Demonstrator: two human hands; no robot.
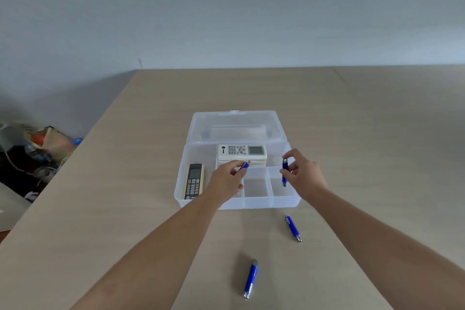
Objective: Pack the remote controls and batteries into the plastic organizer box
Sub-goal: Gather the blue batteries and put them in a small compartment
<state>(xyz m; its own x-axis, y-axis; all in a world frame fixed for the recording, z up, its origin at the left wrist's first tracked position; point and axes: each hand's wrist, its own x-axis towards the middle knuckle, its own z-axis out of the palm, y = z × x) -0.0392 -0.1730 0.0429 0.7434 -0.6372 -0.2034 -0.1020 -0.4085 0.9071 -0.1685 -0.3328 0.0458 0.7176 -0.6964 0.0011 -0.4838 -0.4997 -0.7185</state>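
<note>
A clear plastic organizer box (261, 202) sits open on the table, its lid (236, 126) tilted back. A white remote (242, 150) lies on a stack in the rear compartment. A beige and black remote (193, 181) lies in the left compartment. My left hand (225, 184) pinches a blue battery (243, 166) over the small front compartments. My right hand (303, 176) holds a pair of blue batteries (284, 174) upright over the right front compartment. Two more blue battery pairs (293, 228) (251, 279) lie on the table in front of the box.
The wooden table (364, 133) runs back to a grey wall. Off its left edge, a pile of clutter (37, 151) sits on the floor.
</note>
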